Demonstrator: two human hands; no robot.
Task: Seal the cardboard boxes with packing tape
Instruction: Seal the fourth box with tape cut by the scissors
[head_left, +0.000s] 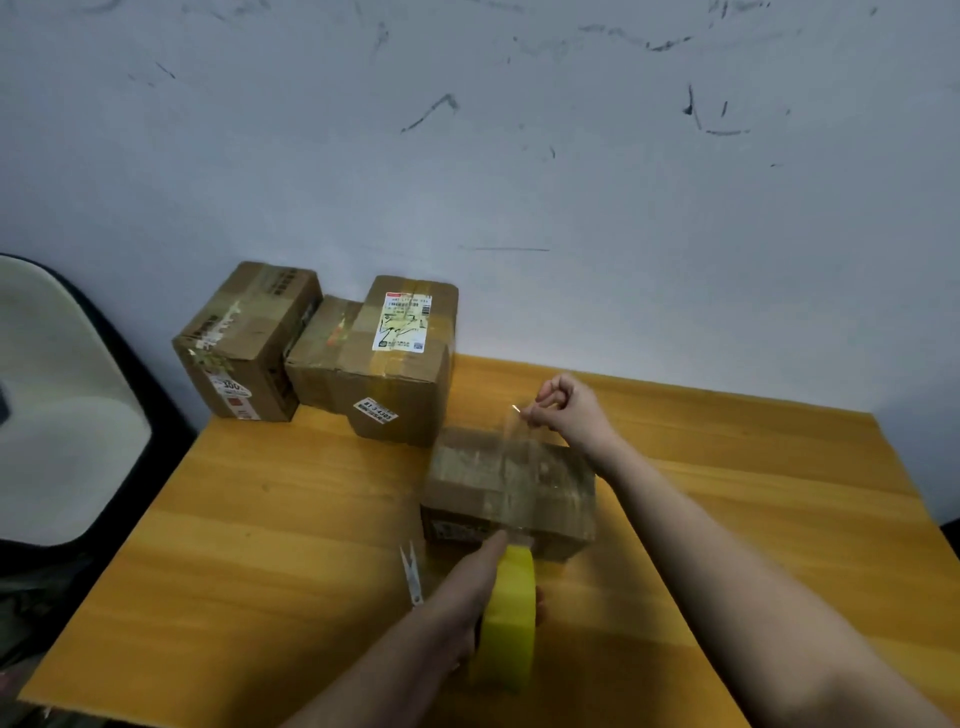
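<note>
Boxes stand on a yellow wooden surface (260, 545) set against a scuffed white wall (519, 156), with a dark-rimmed pale chair (62, 405) off to the left. Three taped boxes crowd the far left corner. The left box (244, 343) carries a small sticker reading "300", with other print too blurred to read. The low middle box (324, 338) sits between it and the labelled box (400, 364), which bears a white shipping label on top with illegible text and scribbles, plus a front sticker reading roughly "81 3 4303". Nearer, at the centre, lies the fourth box (511, 488), its top crossed by old tape; a small label on its near face cannot be read. A clear tape strip (511, 467) stretches over this box from near to far. The left hand (467, 587) is closed round the yellow tape roll (511, 618), forefinger pointing at the box's near edge. The right hand (569, 410), beyond the box's far edge, pinches the strip's free end, other fingers curled. Small white scissors (411, 574) lie just left of the left hand.
</note>
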